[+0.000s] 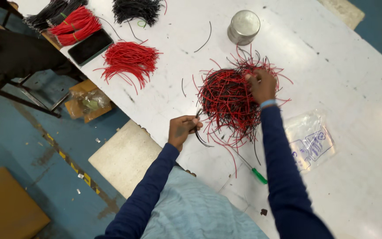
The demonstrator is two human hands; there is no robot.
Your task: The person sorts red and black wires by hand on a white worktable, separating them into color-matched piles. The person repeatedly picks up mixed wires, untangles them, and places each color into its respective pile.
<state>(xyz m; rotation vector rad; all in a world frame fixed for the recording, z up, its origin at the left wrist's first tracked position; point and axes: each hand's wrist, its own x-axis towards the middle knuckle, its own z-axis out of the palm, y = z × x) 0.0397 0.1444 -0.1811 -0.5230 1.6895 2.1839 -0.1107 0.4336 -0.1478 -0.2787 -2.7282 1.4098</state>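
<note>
A tangled heap of red and black wires (228, 99) lies in the middle of the white table (345, 88). My right hand (261, 85) rests on the heap's upper right side, fingers pinching into the wires. At the heap's lower left my left hand (183, 129) is closed around a few thin black wires (200, 136) that curve down from my fingers.
A sorted fan of red wires (129, 58) lies to the left, with a black phone (90, 46), bundled red wires (75, 25) and black wire piles (137, 9) beyond. A metal tin (243, 27) stands at the back. A green-handled screwdriver (255, 172) and a clear plastic bag (309, 140) lie near me.
</note>
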